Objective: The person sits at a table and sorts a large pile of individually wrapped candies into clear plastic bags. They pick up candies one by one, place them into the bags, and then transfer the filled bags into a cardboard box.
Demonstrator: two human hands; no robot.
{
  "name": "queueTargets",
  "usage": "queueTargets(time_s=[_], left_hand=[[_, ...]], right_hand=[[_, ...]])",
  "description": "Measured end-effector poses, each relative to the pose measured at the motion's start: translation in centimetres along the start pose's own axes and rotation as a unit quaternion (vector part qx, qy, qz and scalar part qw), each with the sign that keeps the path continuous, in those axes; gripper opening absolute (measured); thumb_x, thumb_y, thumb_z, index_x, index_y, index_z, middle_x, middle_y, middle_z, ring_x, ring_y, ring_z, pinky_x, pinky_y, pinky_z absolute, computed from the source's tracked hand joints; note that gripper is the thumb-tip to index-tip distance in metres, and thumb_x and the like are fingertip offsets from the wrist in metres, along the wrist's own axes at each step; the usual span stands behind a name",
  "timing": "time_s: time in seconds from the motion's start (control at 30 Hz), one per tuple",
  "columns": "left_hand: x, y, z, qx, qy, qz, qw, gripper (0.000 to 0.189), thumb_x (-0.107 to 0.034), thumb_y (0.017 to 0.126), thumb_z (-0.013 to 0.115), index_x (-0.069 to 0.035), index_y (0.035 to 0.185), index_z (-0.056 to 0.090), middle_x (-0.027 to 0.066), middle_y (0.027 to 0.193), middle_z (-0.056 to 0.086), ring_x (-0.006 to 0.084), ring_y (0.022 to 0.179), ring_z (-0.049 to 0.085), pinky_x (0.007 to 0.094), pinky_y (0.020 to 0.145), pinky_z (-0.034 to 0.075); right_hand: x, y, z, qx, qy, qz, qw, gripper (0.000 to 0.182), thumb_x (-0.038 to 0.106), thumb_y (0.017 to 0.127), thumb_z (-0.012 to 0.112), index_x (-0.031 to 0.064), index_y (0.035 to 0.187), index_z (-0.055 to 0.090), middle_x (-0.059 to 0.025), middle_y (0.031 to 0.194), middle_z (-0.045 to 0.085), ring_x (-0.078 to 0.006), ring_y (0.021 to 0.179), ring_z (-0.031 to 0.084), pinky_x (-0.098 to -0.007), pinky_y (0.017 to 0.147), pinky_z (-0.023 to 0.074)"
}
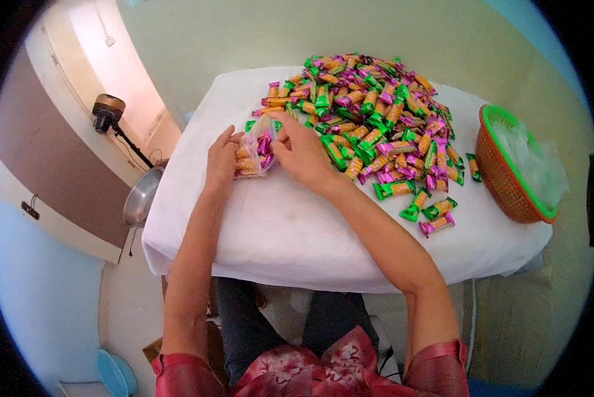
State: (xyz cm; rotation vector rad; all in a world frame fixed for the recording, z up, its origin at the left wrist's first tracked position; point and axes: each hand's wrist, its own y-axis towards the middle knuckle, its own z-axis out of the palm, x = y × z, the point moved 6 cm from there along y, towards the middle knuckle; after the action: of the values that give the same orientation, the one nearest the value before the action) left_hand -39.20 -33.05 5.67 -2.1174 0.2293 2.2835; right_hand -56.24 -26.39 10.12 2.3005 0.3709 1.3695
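A clear plastic bag [255,158] lies on the white tablecloth [287,218] with its mouth towards my right hand. Inside it are several wrapped snack bars, with pink and orange wrapper parts showing through. My left hand [222,158] rests along the bag's left side, its fingers curled over the plastic. With thumb and fingers, my right hand [297,151] pinches the rim at the right of the bag's mouth. Just beyond and to the right spreads a big heap of small wrapped bars [371,119] in green, pink and orange wrappers.
On the table's right edge a red-brown basket [500,173] with a green basket [493,119] inside holds clear plastic bags [528,159]. A few loose bars [438,208] lie before the heap. Left of the table are a steel bowl [142,196] and a black fan [108,111].
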Motion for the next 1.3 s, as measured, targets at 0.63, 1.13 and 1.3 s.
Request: queueTargets(time_s=[0.63,1.13,1.3], left_hand=[[-1.1,-0.7,1.6,0.08,-0.33,-0.031,0.94,0.079,-0.067,0.097,0.035,-0.002,0.142,0.04,0.0183,0.138,0.051,0.0301,0.126,0.051,0.0471,0.108,0.04],[-3.5,-3.8,4.6,0.065,-0.297,0.018,0.952,0.074,-0.063,0.097,0.04,-0.017,0.154,0.027,0.0082,0.151,0.039,0.0242,0.134,0.043,0.0392,0.112,0.034],[-1.8,-2.7,4.4,0.043,-0.307,-0.015,0.951,0.075,-0.062,0.097,0.044,-0.016,0.153,0.029,0.0074,0.152,0.037,0.0229,0.136,0.04,0.0382,0.113,0.033]], right_hand=[[2.4,3.5,2.4,-0.035,0.166,-0.064,0.983,0.032,0.013,0.098,0.052,-0.0001,0.127,0.055,-0.0072,0.093,0.067,-0.0144,0.085,0.063,-0.029,0.078,0.0518],[0.1,1.4,4.4,-0.056,0.16,-0.08,0.982,0.066,0.047,0.104,0.029,-0.0021,0.148,0.033,-0.0172,0.155,0.033,-0.0254,0.144,0.032,-0.0333,0.118,0.021],[-0.9,1.6,6.6,-0.002,0.156,-0.005,0.988,0.055,0.033,0.105,0.031,-0.0044,0.146,0.036,-0.0233,0.152,0.035,-0.0328,0.144,0.03,-0.037,0.119,0.0218]])
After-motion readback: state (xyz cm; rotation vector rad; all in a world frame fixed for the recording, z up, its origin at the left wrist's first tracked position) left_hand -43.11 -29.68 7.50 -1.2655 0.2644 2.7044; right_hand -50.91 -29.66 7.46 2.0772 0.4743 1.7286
